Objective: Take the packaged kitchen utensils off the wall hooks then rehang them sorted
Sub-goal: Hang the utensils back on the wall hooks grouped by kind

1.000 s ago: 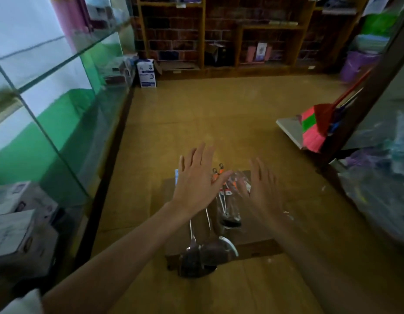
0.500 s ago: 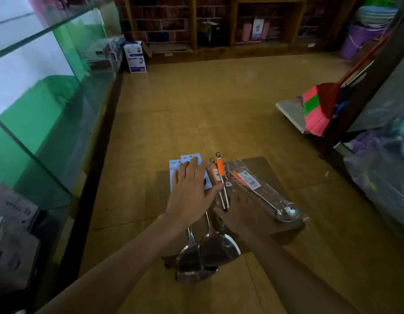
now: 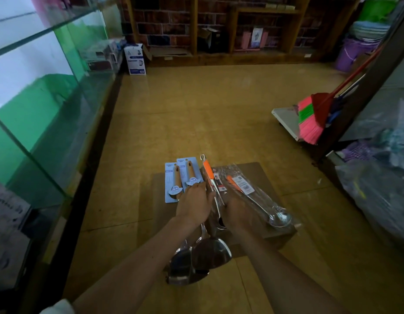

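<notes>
Both hands have drawn back toward us since half a second ago: our left hand [image 3: 193, 206] has slid off the tops of the two carded turners [image 3: 173, 184], and their blue cards now show beyond its fingertips. That hand lies loose on the turners' shafts with relaxed fingers and grips nothing we can see. Its thumb reaches right to touch the orange-handled utensil [image 3: 207, 171]. Our right hand [image 3: 238, 211] sits just right of that same shaft. Its fingers are hidden under its back, so we cannot tell whether it pinches the shaft or only rests against it.

All the packaged utensils lie off the hooks on a brown carton [image 3: 262, 175] on the floor, and no hooks are in view. What matters for the next move, we judge, is the orange-handled utensil. It runs between our hands, long axis pointing away from us, hanging loop at the far end and head near our wrists. The right hand is slightly nearer. The bagged ladle [image 3: 259, 201] lies right of our right hand, slanting from far-left to near-right, bowl nearest.

Print on the cards and on the ladle's white label is too small to read.
</notes>
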Demonstrator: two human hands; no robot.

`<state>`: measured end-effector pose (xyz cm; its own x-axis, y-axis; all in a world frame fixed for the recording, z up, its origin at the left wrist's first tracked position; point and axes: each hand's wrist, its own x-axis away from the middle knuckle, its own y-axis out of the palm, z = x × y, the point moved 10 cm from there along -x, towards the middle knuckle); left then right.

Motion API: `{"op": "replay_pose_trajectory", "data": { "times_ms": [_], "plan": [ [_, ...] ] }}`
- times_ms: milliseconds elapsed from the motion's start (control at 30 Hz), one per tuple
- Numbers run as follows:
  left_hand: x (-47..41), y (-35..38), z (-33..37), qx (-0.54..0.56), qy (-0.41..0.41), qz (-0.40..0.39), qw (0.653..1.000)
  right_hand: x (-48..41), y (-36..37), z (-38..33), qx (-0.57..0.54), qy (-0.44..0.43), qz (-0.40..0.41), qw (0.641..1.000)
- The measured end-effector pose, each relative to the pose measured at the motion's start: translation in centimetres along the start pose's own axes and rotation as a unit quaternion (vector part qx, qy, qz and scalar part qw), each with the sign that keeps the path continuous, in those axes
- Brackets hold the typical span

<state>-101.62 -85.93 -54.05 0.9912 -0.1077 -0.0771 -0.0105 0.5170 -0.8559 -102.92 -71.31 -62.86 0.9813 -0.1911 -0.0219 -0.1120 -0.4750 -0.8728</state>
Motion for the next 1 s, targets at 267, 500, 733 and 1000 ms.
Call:
{"op": "replay_pose_trajectory", "data": {
  "times_ms": [267,500,733,1000],
  "plan": [
    [-3.5,-1.9,-0.9,0.228,-0.123,-0.017,0.966,2.8,-6.4,-3.5,-0.071,-0.054,-0.001,0.996],
    [-2.6,-2.3,2.4,0.534,-0.198,-0.036,0.821,4.2,-10.6,-4.9,-0.098,-0.072,-0.016,0.992],
    [-1.7,-4.2,5.5,0.536,-0.172,-0.029,0.826,5.2,-12.7,-4.2,-0.121,-0.073,0.005,0.990],
    [-0.9,-6.0,15.1,0.529,-0.117,-0.056,0.839,7.6,-21.2,-1.1,-0.126,-0.050,0.037,0.990]
  ]
}}
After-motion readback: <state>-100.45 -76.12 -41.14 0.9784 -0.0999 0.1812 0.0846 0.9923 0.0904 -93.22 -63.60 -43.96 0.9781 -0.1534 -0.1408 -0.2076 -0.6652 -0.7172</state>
